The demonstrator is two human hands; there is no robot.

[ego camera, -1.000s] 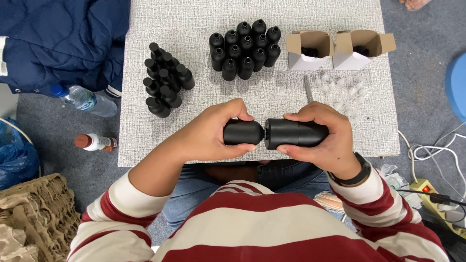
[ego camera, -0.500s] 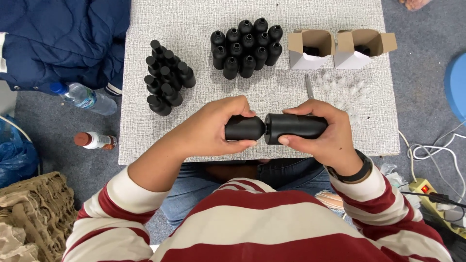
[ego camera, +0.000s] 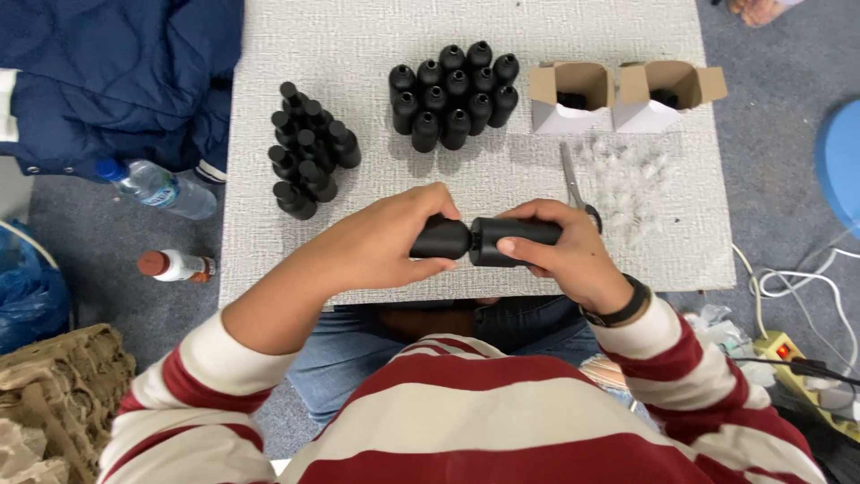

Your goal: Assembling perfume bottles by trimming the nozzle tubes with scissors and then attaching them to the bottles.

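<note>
Lower centre of frame: the left hand (ego camera: 381, 246) is curled closed around the rounded black cap (ego camera: 441, 237), fingers wrapped over the top and thumb underneath. The right hand (ego camera: 560, 255) is closed around the black bottle (ego camera: 515, 240), which lies horizontal, with fingers over its far end and the thumb on its near side. Cap and bottle meet end to end between the hands, just above the near edge of the grey table (ego camera: 358, 36).

Upper centre: a tight cluster of upright black bottles (ego camera: 452, 94), about 13. Left of centre: a second, looser group (ego camera: 309, 148) of about 10, some tilted. Upper right: 2 open cardboard boxes (ego camera: 618, 94) side by side, dark contents inside. Below them, a scatter of small clear pieces (ego camera: 627, 175); scissors (ego camera: 571, 175) lie just beside the right hand.

Left edge, on the floor: a clear water bottle (ego camera: 157, 188) and a small bottle with a red cap (ego camera: 175, 266). Upper left: a blue jacket (ego camera: 107, 72).
</note>
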